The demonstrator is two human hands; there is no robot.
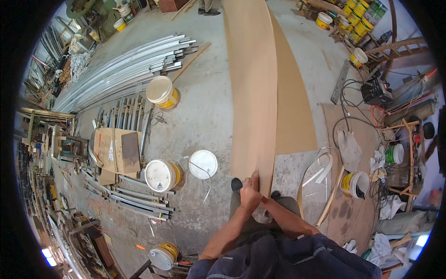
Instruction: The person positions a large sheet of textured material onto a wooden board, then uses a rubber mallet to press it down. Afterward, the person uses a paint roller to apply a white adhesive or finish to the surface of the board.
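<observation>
A long, thin brown board (251, 93) stretches away from me across the concrete floor, its near end raised to my waist. My left hand (251, 188) is closed on the near end of that board. My right hand (264, 200) meets it at the same spot, just under the board's near corner. Its fingers are hidden behind the left hand and the board edge. A second brown sheet (295, 116) lies flat on the floor to the right of the held board, partly beneath it.
Yellow-and-white buckets (161, 92) (160, 175) (163, 255) (354, 182) and a white lid (203, 163) stand around me. Metal profiles (125, 69) are stacked at left. A black machine (376, 90) with cables sits at right. Another person's feet (207, 10) show at the top.
</observation>
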